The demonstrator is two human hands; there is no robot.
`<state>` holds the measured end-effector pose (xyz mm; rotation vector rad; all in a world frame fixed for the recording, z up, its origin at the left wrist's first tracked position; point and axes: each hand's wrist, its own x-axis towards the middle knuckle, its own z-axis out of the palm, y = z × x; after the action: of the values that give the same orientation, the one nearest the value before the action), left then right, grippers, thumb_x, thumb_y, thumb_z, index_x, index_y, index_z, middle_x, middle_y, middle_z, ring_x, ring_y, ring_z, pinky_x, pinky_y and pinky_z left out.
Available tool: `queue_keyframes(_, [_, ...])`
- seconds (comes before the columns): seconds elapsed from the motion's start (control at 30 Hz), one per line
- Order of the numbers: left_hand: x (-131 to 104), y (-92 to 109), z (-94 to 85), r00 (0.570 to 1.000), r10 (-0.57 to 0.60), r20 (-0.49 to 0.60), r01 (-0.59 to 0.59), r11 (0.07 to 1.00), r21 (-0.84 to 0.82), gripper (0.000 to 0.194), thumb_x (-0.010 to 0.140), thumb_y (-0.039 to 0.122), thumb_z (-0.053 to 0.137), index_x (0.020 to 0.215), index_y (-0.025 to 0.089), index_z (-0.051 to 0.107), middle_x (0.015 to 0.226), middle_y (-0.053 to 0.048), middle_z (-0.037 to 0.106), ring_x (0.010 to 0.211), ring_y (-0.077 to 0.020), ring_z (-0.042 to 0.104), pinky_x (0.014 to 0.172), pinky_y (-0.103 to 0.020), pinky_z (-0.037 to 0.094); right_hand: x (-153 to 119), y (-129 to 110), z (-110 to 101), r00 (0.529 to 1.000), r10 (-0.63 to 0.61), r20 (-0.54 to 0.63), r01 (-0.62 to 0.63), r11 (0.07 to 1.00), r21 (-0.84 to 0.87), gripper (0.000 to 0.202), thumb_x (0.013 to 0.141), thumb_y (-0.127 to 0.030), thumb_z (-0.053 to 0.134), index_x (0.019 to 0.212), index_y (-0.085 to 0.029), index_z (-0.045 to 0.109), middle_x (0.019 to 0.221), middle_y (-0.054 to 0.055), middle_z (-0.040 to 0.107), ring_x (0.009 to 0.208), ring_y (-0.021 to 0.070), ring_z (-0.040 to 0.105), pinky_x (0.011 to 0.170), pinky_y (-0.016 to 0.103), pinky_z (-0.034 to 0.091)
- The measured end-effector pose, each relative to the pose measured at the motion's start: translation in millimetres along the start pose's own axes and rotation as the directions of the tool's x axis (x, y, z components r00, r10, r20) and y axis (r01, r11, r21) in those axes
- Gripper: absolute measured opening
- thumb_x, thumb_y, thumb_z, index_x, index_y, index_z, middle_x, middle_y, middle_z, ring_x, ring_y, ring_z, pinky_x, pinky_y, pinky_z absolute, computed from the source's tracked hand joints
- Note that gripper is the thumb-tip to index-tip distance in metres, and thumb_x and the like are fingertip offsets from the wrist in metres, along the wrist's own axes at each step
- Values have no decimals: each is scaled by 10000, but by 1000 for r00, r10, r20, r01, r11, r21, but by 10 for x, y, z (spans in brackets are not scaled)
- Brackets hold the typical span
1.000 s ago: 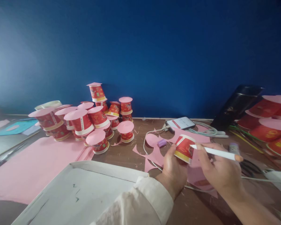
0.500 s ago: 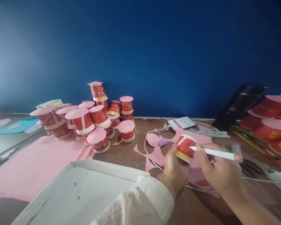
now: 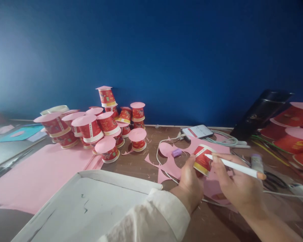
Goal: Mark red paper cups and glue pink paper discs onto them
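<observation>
the left hand [image 3: 190, 186] grips a cup [image 3: 203, 161]; right of the cup, the right hand [image 3: 239, 188] pinches a pen [image 3: 242, 168] aimed at it; behind the cup lies a phone [image 3: 197, 131].

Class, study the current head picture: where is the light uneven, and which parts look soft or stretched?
Head view: the blue wall is paler at left, darkening toward the upper right corner; head view: the red cups at the right edge look soft and stretched; head view: the held cup and white pen look clearer, though the cup's small print is unreadable.
</observation>
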<state>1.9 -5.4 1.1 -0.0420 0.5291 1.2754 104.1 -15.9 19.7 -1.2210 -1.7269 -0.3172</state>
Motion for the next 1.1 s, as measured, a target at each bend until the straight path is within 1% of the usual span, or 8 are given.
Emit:
queue_keyframes(0.1, [-3,-9,1,998,-62,-11,62,998,-6,352,824,348,671,1027,66,721,1066,-172,725,1019,-264,695,914,-293,522,1,17,9,1000,1,-7,-1,1000,-7,189,934,-330,557,948,-185,677,858,54,735,798,170,700,738,260,536])
queue_keyframes(0.23, [-19,1,22,1000,-30,6,30,1000,-1,330,850,321,641,1056,72,709,1064,-156,732,1006,-246,700,909,-284,527,0,18,12,1000,-15,-6,15,999,-51,199,936,-337,557,948,-181,680,866,53,741,793,167,706,718,254,530])
queue_keyframes(0.37, [-18,15,27,998,-55,13,56,998,-15,322,858,332,623,1029,75,716,1004,-143,746,1039,-256,693,942,-294,521,18,-4,-2,1000,-12,-1,12,994,-106,224,940,-358,545,927,-182,684,813,47,736,726,168,699,656,256,520])
queue_keyframes(0.57, [-3,26,17,997,-56,53,58,997,-42,322,856,351,616,1017,97,730,1084,-132,742,1114,-267,667,985,-301,500,48,-17,-22,999,-35,-2,34,989,-147,233,937,-353,550,891,-171,689,757,50,726,628,159,675,587,253,493])
queue_keyframes(0.73, [-7,35,16,996,-41,74,44,998,-39,309,814,357,658,984,111,740,1057,-132,747,1110,-281,666,976,-316,509,35,7,-24,998,-68,-2,67,987,-144,225,942,-343,541,868,-184,683,764,51,726,675,173,694,594,262,494])
queue_keyframes(0.87, [-27,59,35,996,-48,80,49,999,-7,274,817,362,639,929,136,747,983,-116,760,1081,-303,676,973,-376,517,27,11,-20,999,-40,5,41,991,-130,233,941,-361,541,873,-194,688,771,54,725,684,181,691,605,275,493])
queue_keyframes(1.0, [-25,84,46,994,-46,101,49,998,-28,247,821,347,648,930,151,750,992,-96,759,1052,-268,686,958,-324,519,30,13,-9,999,-33,0,33,991,-126,225,940,-357,548,863,-192,680,767,54,724,682,180,688,607,271,489])
queue_keyframes(1.1, [-1,103,54,994,-4,111,8,999,-39,227,833,327,647,937,152,748,996,-89,758,1015,-240,693,951,-295,513,31,29,-2,999,-53,-7,52,989,-136,220,943,-348,546,855,-187,667,762,48,723,677,176,685,609,266,486])
